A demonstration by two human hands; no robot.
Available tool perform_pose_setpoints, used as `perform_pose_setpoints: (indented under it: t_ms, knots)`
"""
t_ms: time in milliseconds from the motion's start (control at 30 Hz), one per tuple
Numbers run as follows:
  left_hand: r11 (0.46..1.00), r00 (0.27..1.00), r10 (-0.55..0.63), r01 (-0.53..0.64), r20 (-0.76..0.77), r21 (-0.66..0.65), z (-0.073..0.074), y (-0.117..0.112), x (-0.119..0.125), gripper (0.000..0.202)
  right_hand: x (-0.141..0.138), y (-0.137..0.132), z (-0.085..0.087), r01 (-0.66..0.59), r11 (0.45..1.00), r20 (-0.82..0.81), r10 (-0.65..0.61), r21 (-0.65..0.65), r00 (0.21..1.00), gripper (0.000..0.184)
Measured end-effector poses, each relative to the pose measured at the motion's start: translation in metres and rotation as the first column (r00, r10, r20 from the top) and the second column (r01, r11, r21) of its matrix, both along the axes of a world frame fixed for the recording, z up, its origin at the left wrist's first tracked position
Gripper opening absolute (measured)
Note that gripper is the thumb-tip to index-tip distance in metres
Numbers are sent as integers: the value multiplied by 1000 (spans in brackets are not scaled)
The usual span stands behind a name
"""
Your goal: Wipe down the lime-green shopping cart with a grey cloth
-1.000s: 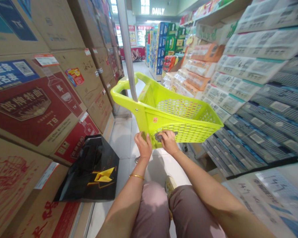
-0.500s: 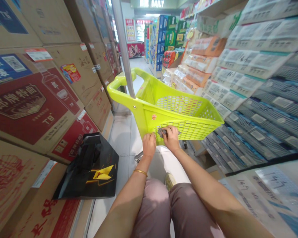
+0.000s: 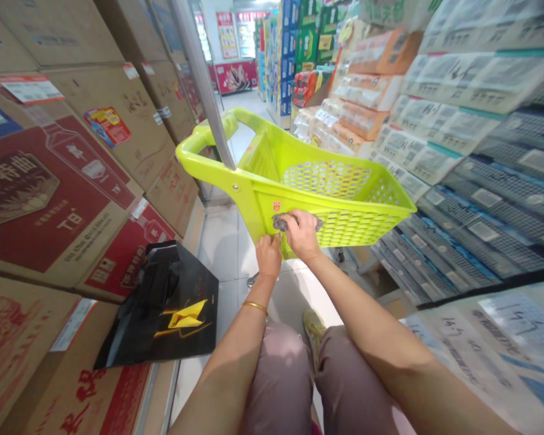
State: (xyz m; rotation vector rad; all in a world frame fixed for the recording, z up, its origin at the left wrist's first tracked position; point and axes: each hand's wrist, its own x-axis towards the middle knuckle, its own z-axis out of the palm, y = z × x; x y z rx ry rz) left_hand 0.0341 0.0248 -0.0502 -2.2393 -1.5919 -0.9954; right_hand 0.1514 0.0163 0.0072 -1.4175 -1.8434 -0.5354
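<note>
A lime-green plastic shopping basket [image 3: 344,205] with a mesh wall and a long handle stands tilted in the aisle ahead of me. My right hand [image 3: 301,234] presses a small dark grey rag [image 3: 281,222] against the basket's near side wall, fingers closed on it. Just below and left of it, my left hand [image 3: 268,255] grips the basket's lower edge with curled fingers; a gold bangle sits on that wrist. My knees in pinkish trousers fill the bottom of the view.
Stacked cardboard cartons [image 3: 72,181] line the left side, with a black bag [image 3: 163,308] leaning against them on the floor. Shelves of packaged goods [image 3: 457,133] run along the right. A metal pole [image 3: 199,78] rises behind the basket handle. White tiled floor [image 3: 222,241] runs down the aisle.
My right hand with the rag has slid up the basket's side wall. The left hand has followed slightly upward. The view has tipped a little downward and left.
</note>
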Motion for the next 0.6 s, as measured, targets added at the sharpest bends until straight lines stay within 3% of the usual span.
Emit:
perform_pose_setpoints:
  t_ms: [200,467,600]
  knots:
    - [998,999,-40,40,8,38,-3,5,-4,28,-2,5,-25,27,998,49,-24,-60,998,28]
    - [998,996,-62,63,56,-13,-4,9,-7,27,12,0,-64,-39,990,204,66,-133,977,30]
    - [998,995,-68,68,79,2,-4,10,-7,27,20,-5,-74,-93,966,295,164,-242,941,30]
